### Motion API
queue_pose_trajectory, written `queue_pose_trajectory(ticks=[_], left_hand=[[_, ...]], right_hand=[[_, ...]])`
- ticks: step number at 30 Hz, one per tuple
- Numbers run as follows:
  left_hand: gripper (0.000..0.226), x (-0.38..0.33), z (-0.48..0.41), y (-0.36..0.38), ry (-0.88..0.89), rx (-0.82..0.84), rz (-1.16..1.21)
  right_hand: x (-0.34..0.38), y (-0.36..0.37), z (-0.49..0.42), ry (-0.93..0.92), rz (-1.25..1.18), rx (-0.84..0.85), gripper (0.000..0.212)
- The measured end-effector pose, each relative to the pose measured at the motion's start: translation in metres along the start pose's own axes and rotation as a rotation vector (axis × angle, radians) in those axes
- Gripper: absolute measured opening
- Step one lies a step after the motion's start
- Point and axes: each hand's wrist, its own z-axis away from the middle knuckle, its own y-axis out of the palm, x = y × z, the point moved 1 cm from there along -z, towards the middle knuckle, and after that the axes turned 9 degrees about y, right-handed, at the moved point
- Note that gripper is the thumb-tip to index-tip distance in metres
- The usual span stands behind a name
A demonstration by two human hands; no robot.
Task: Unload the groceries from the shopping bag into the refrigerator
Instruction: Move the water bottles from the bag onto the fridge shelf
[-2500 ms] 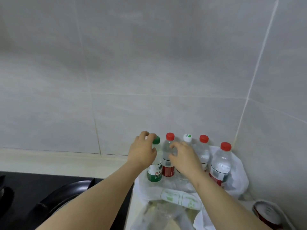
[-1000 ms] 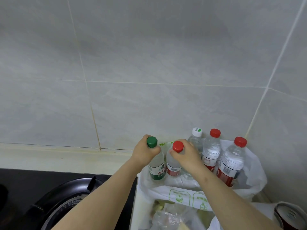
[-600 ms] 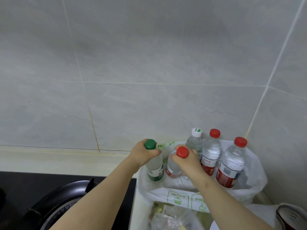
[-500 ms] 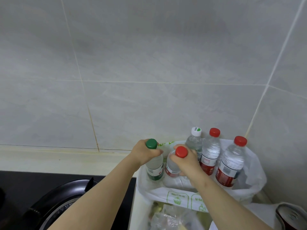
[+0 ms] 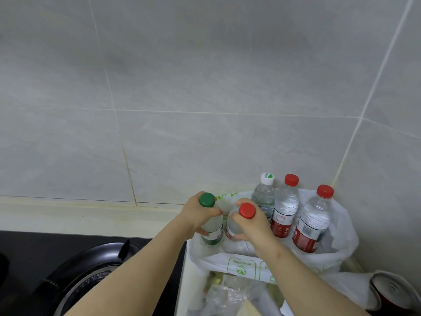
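My left hand (image 5: pixel 197 215) grips a green-capped water bottle (image 5: pixel 213 231) just below its cap. My right hand (image 5: pixel 252 226) grips a red-capped water bottle (image 5: pixel 234 224), tilted toward me. Both bottles are lifted slightly over the open white shopping bag (image 5: pixel 241 265) with green print. Three more bottles stand in the bag by the wall: one white-capped (image 5: pixel 264 197) and two red-capped (image 5: pixel 286 208) (image 5: pixel 313 222). Clear wrapped groceries (image 5: pixel 227 297) lie at the bag's near end. No refrigerator is in view.
A grey tiled wall (image 5: pixel 205 87) rises straight ahead and meets a side wall at the right corner. A black gas stove with a burner ring (image 5: pixel 86 277) is at lower left. A red can (image 5: pixel 391 295) sits at lower right beside the bag.
Both hands closed round the two left bottles' necks and raised them out of the row. The red-capped bottle has tipped toward me.
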Motion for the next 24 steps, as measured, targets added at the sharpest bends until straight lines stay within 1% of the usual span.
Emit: queue_pose_trajectory(ticks=[3, 7, 10, 14, 20, 24], left_hand=[[0.025, -0.001, 0.011, 0.002, 0.035, -0.119, 0.039], [0.026, -0.011, 0.035, 0.001, 0.134, -0.172, 0.076], [0.026, -0.023, 0.055, -0.004, 0.214, -0.21, 0.134], [0.027, -0.039, 0.087, -0.01, 0.298, -0.283, 0.218], [0.028, -0.044, 0.142, -0.021, 0.328, -0.432, 0.377], [0.026, -0.041, 0.174, -0.032, 0.327, -0.522, 0.486]], right_hand=[[0.003, -0.004, 0.01, -0.002, -0.019, -0.027, 0.024], [0.012, -0.015, 0.032, -0.07, 0.003, -0.057, 0.025], [0.019, -0.023, 0.052, -0.098, -0.093, -0.098, 0.023], [0.027, -0.028, 0.082, -0.176, -0.193, -0.097, 0.023], [0.03, -0.027, 0.132, -0.264, -0.316, -0.106, 0.029], [0.029, -0.02, 0.163, -0.274, -0.404, -0.079, 0.027]])
